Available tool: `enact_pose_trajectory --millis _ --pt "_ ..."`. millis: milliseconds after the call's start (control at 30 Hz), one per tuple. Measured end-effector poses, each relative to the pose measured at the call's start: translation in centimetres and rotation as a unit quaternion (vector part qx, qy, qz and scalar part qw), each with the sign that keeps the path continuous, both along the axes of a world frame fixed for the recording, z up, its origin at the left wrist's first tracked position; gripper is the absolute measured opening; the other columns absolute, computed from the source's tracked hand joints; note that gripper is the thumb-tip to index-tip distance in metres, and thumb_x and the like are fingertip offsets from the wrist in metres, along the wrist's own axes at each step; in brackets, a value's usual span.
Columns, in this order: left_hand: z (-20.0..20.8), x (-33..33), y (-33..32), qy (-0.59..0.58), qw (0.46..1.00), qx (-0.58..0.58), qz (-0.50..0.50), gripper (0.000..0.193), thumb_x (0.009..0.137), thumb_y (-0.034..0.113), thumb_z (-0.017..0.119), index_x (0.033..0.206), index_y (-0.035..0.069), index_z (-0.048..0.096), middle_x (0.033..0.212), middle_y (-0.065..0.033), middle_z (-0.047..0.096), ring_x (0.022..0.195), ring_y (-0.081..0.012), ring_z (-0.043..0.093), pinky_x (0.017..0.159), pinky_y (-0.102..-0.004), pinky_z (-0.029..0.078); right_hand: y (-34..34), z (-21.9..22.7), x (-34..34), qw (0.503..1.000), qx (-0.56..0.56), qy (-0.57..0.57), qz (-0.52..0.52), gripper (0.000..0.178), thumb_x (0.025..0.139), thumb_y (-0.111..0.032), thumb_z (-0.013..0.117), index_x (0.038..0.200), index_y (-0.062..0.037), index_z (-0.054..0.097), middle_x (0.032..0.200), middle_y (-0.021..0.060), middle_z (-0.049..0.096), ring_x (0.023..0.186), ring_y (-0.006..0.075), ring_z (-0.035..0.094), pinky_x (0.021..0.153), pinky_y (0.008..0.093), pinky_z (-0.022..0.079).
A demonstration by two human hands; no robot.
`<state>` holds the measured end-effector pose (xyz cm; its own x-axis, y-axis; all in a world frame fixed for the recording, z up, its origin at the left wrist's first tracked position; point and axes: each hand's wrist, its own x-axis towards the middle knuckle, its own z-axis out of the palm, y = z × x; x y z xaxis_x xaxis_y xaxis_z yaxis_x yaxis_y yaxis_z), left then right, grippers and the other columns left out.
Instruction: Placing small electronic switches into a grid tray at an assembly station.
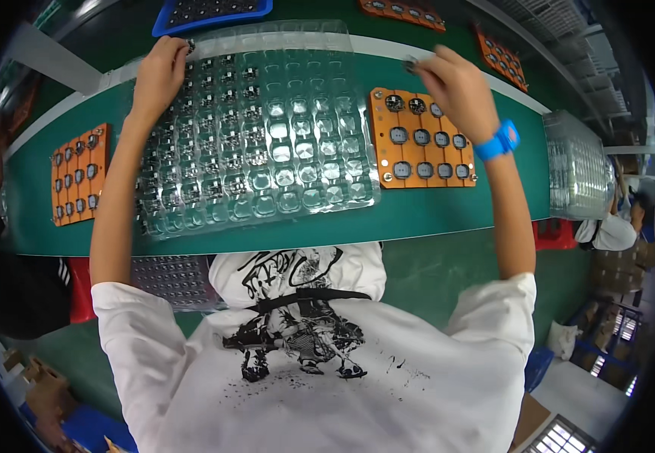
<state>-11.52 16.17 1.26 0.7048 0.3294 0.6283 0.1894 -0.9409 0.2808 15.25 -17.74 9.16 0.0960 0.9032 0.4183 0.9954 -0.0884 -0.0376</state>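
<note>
My left hand (160,75) is over the far left corner of a clear plastic blister tray (289,200), its fingertips pinched on a small dark electronic part (190,45). Small circuit parts (231,141) fill many pockets in the tray's left half; pockets further right hold none. Above the far edge of an orange fixture plate (410,155), my right hand (456,84) pinches another small dark part (410,66), somewhat blurred. Grey round-cornered pieces (421,137) sit in rows in this plate. Two dark circuit parts (394,103) lie in its far row, which my right hand partly covers.
Another filled orange plate (78,177) lies at the table's left. A blue bin (163,21) of dark parts stands beyond the far edge, with more orange plates (502,60) at the far right. Stacked clear trays (580,166) stand at the right end. Other people sit on both sides.
</note>
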Motion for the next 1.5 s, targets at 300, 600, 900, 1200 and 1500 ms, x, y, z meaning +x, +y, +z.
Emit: enact_pose_trajectory --millis 300,600,900,1200,1500 --pt "-1.0 0.1 0.2 -0.009 0.999 -0.053 0.005 0.011 0.088 0.009 0.057 0.096 0.002 0.06 0.084 -0.0131 0.062 0.068 -0.0282 0.059 0.063 -0.0347 0.046 -6.5 -2.6 2.0 0.988 -0.124 -0.024 -0.093 0.009 0.082 -0.005 0.06 0.088 -0.0017 0.065 0.083 0.0094 0.057 0.068 0.0299 0.058 0.06 0.0376 0.048" --pt "-0.8 0.2 0.2 -0.007 0.998 -0.056 0.01 0.012 0.088 0.01 0.057 0.097 0.002 0.06 0.084 -0.0125 0.061 0.067 -0.0273 0.058 0.062 -0.0337 0.046 -5.9 -2.6 1.8 0.981 -0.156 -0.07 -0.088 0.01 0.081 -0.004 0.06 0.089 -0.0021 0.066 0.084 0.0094 0.058 0.067 0.0292 0.059 0.059 0.0369 0.049" --pt "-1.2 0.0 0.4 -0.004 0.998 -0.057 0.015 0.013 0.088 0.011 0.058 0.097 0.002 0.06 0.086 -0.0121 0.062 0.068 -0.0272 0.059 0.062 -0.0337 0.046 -6.3 -2.6 1.6 0.988 -0.129 -0.005 -0.081 0.012 0.079 -0.002 0.062 0.089 -0.0019 0.068 0.084 0.009 0.06 0.064 0.027 0.059 0.058 0.035 0.048" --pt "-1.1 0.0 0.4 0.004 0.998 -0.066 0.015 0.013 0.089 0.012 0.057 0.097 0.003 0.06 0.088 -0.0124 0.062 0.072 -0.0287 0.059 0.065 -0.0338 0.047 -6.8 -1.7 1.8 0.978 -0.064 0.155 -0.123 0.011 0.082 -0.003 0.062 0.09 -0.0016 0.069 0.084 0.0097 0.06 0.067 0.0258 0.059 0.058 0.0327 0.046" --pt "-1.0 0.1 0.3 -0.003 0.998 -0.055 0.005 0.012 0.09 0.012 0.057 0.097 0.002 0.059 0.088 -0.0124 0.062 0.07 -0.0284 0.059 0.064 -0.0337 0.046 -9.3 -3.7 4.0 0.991 -0.066 0.047 -0.111 0.006 0.083 -0.001 0.062 0.088 0.0018 0.062 0.082 0.013 0.056 0.068 0.0306 0.058 0.06 0.0352 0.047"
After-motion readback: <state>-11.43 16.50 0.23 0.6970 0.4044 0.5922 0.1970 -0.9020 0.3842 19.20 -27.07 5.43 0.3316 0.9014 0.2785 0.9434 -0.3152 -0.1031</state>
